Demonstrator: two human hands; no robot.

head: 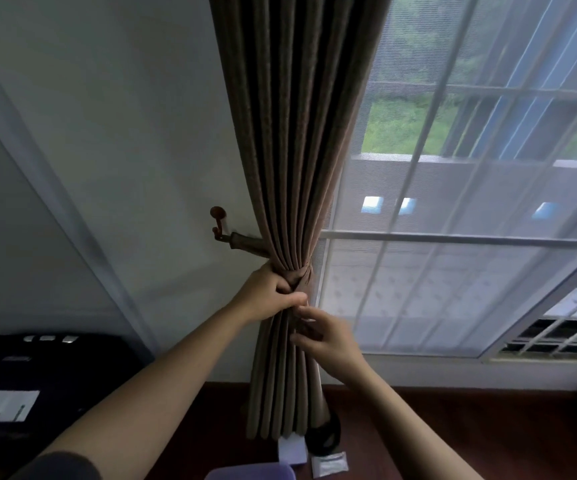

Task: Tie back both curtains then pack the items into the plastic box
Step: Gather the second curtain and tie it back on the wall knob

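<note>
Lying nearest on the dark wooden bench, the pale purple plastic box and small unreadable white packet wait, while the left hand clenches the soft, heavy brown pleated curtain at its tie-back and the right hand pinches folds below, near the wall hook.

**Both arms raised, hands close together**

Both bare forearms reach up and forward from the lower edge of the view, converging toward the middle. The left hand is higher, its fingers curled tightly in a fist-like grip around what it holds, the thumb lying along the underside and the knuckles facing up. A dark sleeve edge shows at the left upper arm. The right hand sits just below and beside it, fingers bent inward in a loose pinch, fingertips nearly touching the left thumb.
</note>
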